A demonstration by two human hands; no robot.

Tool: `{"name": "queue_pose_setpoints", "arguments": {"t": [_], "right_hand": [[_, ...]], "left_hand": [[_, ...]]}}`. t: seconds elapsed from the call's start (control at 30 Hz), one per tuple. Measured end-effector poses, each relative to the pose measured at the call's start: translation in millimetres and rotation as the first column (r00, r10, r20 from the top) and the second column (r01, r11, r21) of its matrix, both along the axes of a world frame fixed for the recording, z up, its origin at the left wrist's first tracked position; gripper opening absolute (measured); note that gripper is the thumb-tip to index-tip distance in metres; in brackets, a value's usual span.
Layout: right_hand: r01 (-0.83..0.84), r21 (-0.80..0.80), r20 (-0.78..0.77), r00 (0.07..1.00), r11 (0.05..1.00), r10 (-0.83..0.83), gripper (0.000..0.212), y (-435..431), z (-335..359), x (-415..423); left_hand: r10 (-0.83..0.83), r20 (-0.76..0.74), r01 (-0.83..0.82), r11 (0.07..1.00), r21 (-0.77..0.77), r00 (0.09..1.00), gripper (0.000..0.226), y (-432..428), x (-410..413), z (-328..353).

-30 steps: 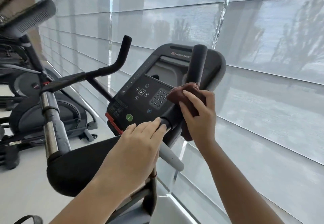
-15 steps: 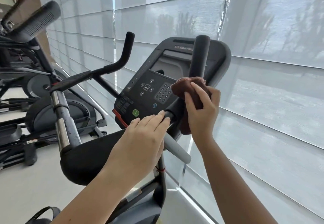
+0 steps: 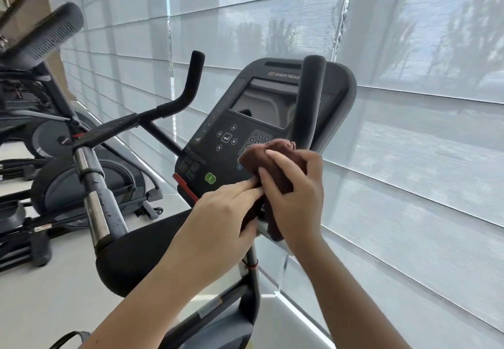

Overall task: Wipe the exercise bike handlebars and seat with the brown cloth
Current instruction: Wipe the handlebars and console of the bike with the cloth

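The brown cloth [image 3: 272, 157] is bunched around the lower part of the bike's right handlebar [image 3: 312, 97], whose black upright grip rises above it. My right hand [image 3: 296, 201] grips the cloth around the bar. My left hand [image 3: 223, 212] holds the same bar just below, its fingers lying over the bar against the cloth and its thumb underneath. The two hands touch. The left handlebar [image 3: 191, 89] stands bare to the left. A black padded rest [image 3: 131, 256] lies below my left forearm. No seat is visible.
The bike's console [image 3: 245, 119] with screen and keypad sits right behind the cloth. Other exercise machines [image 3: 81, 185] stand on the floor to the left. Window blinds [image 3: 409, 157] run close along the right, with a low white ledge beneath.
My right hand has slid the cloth down the right handlebar until it meets my left hand. My left hand has stayed on the bar, now touching the cloth.
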State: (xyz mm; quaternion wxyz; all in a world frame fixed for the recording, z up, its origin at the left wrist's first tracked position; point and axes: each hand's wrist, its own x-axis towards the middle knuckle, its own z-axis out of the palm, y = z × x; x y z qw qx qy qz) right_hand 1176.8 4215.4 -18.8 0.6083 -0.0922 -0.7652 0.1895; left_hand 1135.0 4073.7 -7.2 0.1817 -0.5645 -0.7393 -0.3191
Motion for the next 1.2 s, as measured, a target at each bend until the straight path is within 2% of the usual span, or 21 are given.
{"name": "queue_pose_setpoints", "arguments": {"t": [0.1, 0.17, 0.23, 0.33, 0.4, 0.5, 0.6, 0.73, 0.8, 0.87, 0.93, 1.0, 1.07, 1.13, 1.2], "right_hand": [[0.105, 0.075, 0.136, 0.984, 0.992, -0.114, 0.028, 33, 49, -5], [0.176, 0.137, 0.166, 0.966, 0.975, -0.197, 0.027, 47, 64, -9], [0.169, 0.083, 0.106, 0.978, 0.982, -0.178, 0.028, 40, 51, -10], [0.060, -0.087, -0.050, 0.997, 0.994, -0.064, 0.027, 9, 3, -1], [0.020, 0.000, -0.033, 0.999, 1.000, -0.020, 0.027, -2, -15, 7], [0.043, 0.078, 0.066, 0.997, 0.996, -0.048, 0.027, 25, 17, 7], [0.141, 0.029, 0.069, 0.987, 0.990, -0.142, 0.028, 43, 49, -4], [0.062, -0.156, -0.099, 0.992, 0.986, -0.078, 0.028, 9, 4, -5], [0.013, -0.104, -0.106, 0.994, 0.994, -0.024, 0.028, -5, -15, 3], [-0.014, 0.004, -0.010, 1.000, 1.000, 0.014, 0.027, 7, -4, 6], [0.042, 0.041, 0.054, 0.998, 0.998, -0.045, 0.028, 30, 24, 2], [0.101, 0.027, 0.054, 0.993, 0.995, -0.102, 0.029, 47, 45, -4], [0.095, -0.031, -0.019, 0.995, 0.995, -0.096, 0.027, 44, 38, -9], [0.023, -0.124, -0.108, 0.993, 0.992, -0.037, 0.027, 26, 11, -9], [-0.068, -0.131, -0.153, 0.987, 0.989, 0.048, 0.027, 13, -12, -1]], "left_hand": [[-0.028, 0.090, 0.026, 0.999, 0.023, 0.996, 0.046, -1, -2, 2], [-0.044, 0.138, 0.040, 0.999, 0.026, 0.990, 0.046, -3, -5, 3], [-0.055, 0.178, 0.052, 0.998, 0.024, 0.983, 0.047, -3, -7, 3], [-0.068, 0.205, 0.060, 0.997, 0.042, 0.976, 0.046, -4, -7, 4], [-0.078, 0.217, 0.070, 0.997, 0.044, 0.973, 0.046, -4, -6, 6], [-0.080, 0.258, 0.074, 0.997, 0.035, 0.963, 0.046, -4, -6, 8], [-0.079, 0.297, 0.074, 0.997, 0.026, 0.952, 0.046, -5, -8, 7], [-0.077, 0.316, 0.071, 0.997, 0.030, 0.946, 0.047, -4, -10, 7], [-0.078, 0.324, 0.074, 0.997, 0.026, 0.943, 0.047, -3, -9, 8], [-0.066, 0.322, 0.067, 0.998, 0.008, 0.944, 0.047, -4, -8, 11], [-0.049, 0.327, 0.059, 0.998, -0.020, 0.944, 0.047, -4, -8, 15], [-0.003, 0.329, 0.013, 0.999, -0.029, 0.944, 0.046, -3, -7, 17], [0.069, 0.331, -0.076, 0.997, 0.009, 0.941, 0.042, 2, -1, 17], [0.143, 0.331, -0.177, 0.981, 0.075, 0.933, 0.040, 9, 6, 13], [0.191, 0.349, -0.248, 0.961, 0.125, 0.917, 0.039, 14, 11, 9]]}}
